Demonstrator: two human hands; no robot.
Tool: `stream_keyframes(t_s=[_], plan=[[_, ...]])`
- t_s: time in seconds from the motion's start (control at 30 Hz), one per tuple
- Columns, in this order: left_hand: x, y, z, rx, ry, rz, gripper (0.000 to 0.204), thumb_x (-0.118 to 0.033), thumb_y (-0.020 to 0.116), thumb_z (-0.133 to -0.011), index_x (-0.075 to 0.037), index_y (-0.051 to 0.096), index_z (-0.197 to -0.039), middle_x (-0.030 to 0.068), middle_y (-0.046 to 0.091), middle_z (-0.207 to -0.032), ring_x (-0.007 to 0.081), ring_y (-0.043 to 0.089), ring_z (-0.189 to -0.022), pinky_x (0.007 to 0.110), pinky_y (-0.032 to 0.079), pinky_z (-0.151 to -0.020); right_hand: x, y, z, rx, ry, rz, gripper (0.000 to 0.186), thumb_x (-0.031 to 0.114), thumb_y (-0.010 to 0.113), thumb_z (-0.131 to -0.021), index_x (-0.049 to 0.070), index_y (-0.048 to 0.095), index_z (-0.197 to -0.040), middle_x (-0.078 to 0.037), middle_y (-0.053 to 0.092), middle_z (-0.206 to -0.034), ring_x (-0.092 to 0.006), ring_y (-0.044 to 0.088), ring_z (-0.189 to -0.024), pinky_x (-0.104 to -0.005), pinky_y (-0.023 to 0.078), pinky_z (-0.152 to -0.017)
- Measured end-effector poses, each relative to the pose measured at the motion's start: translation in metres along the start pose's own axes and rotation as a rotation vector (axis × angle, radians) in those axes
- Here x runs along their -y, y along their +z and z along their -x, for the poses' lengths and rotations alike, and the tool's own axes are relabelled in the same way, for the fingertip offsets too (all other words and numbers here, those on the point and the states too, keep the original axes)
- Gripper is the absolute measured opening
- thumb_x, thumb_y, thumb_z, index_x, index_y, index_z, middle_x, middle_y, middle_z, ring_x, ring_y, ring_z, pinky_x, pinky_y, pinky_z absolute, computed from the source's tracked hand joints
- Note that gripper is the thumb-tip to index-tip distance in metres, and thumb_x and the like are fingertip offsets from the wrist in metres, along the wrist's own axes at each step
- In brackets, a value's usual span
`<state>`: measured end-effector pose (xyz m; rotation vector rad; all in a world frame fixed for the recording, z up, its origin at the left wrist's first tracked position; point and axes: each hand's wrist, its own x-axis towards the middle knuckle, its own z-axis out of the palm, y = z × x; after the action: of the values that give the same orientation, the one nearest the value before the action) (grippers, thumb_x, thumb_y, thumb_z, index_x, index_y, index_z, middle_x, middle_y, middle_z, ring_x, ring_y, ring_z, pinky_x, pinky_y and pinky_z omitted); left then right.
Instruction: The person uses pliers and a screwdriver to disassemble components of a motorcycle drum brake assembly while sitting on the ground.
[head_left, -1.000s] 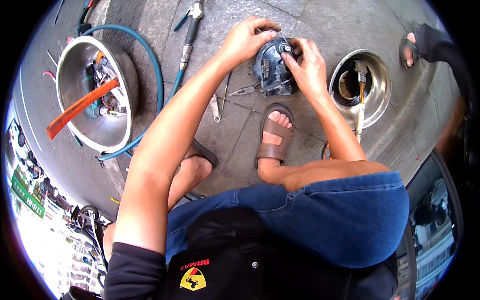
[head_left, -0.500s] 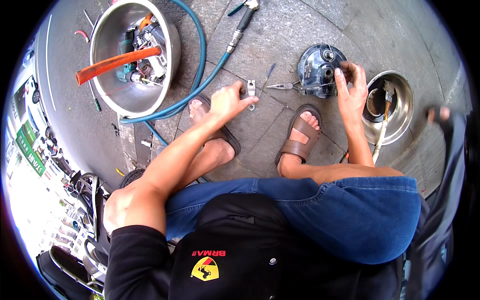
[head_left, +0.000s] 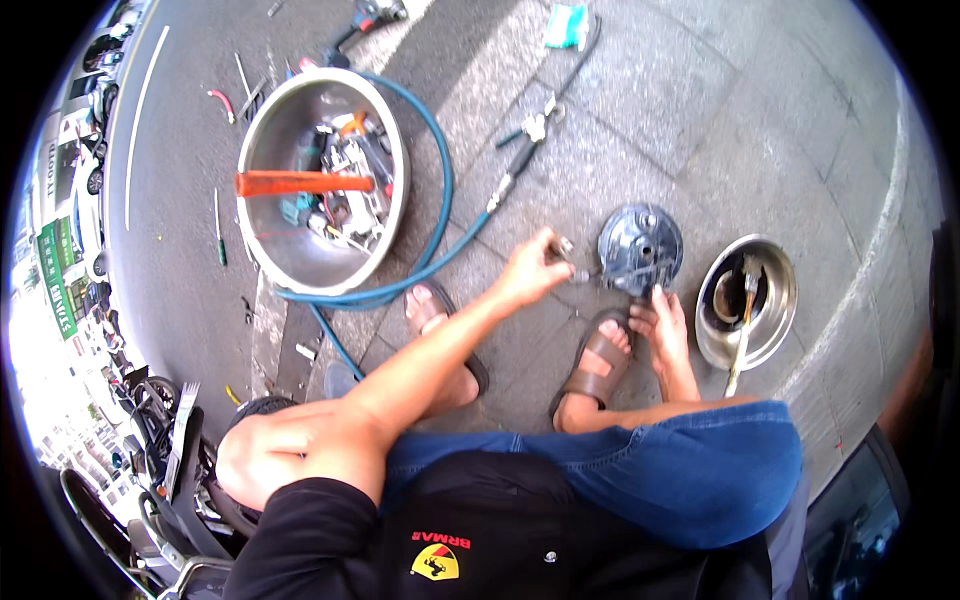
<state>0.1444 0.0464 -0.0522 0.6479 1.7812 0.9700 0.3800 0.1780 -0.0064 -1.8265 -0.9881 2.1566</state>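
A round, dark brake plate (head_left: 640, 247) lies on the paving in front of me, a hole near its middle. My left hand (head_left: 533, 270) is just left of it, thumb and fingers pinched on a small silvery metal bracket (head_left: 566, 246). A slim metal tool (head_left: 588, 275), probably pliers, lies between that hand and the plate, partly hidden and blurred. My right hand (head_left: 664, 328) is at the plate's near edge, thumb and fingers apart; I cannot tell whether the fingertips touch it.
Left, a large steel basin (head_left: 258, 235) holds tools and an orange-handled tool (head_left: 300, 184). A blue hose (head_left: 440, 160) curls beside it. Right, a steel bowl (head_left: 785, 335) holds a brush (head_left: 750, 290). A turquoise packet (head_left: 566, 27) lies far off. My sandalled feet flank the work.
My left hand has picked up the metal bracket from the paving and moved right, towards the plate. My right hand has shifted from the plate's right side to its near edge. The view has tilted.
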Motion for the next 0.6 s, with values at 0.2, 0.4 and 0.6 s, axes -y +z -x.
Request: stream_keyframes(t_s=[0.2,0.4,0.6], plan=[[-0.036,0.04,0.01,0.029,-0.126,0.079,0.037,-0.014,0.075,-0.081,-0.001,0.059,-0.112,0.0065,0.066,-0.098,0.013,0.062,-0.093,0.031,0.051,-0.085,0.021,0.011,-0.026,0.075,-0.209,0.251,0.042,0.037,0.06,-0.099,-0.002,0.054,-0.114,-0.011,0.063,-0.098,-0.0164,0.064,-0.083,-0.0301,0.055,-0.064],[-0.021,0.053,0.0,0.155,-0.041,0.37,0.035,-0.009,0.073,-0.083,0.0,0.056,-0.112,0.0074,0.067,-0.097,0.0151,0.064,-0.096,0.031,0.052,-0.083,0.067,0.008,-0.071,0.088,-0.447,0.349,0.062,0.033,0.06,-0.098,-0.001,0.041,-0.146,-0.018,0.053,-0.138,-0.0246,0.059,-0.114,-0.037,0.051,-0.087],[-0.044,-0.025,0.014,-0.14,-0.119,0.249,0.027,-0.014,0.072,-0.082,-0.004,0.055,-0.101,0.0033,0.06,-0.078,0.0127,0.059,-0.069,0.029,0.049,-0.063,0.042,-0.005,-0.035,0.137,-0.423,0.075,0.034,0.024,0.059,-0.101,-0.001,0.056,-0.123,-0.008,0.067,-0.102,-0.0137,0.062,-0.082,-0.0285,0.05,-0.074]])
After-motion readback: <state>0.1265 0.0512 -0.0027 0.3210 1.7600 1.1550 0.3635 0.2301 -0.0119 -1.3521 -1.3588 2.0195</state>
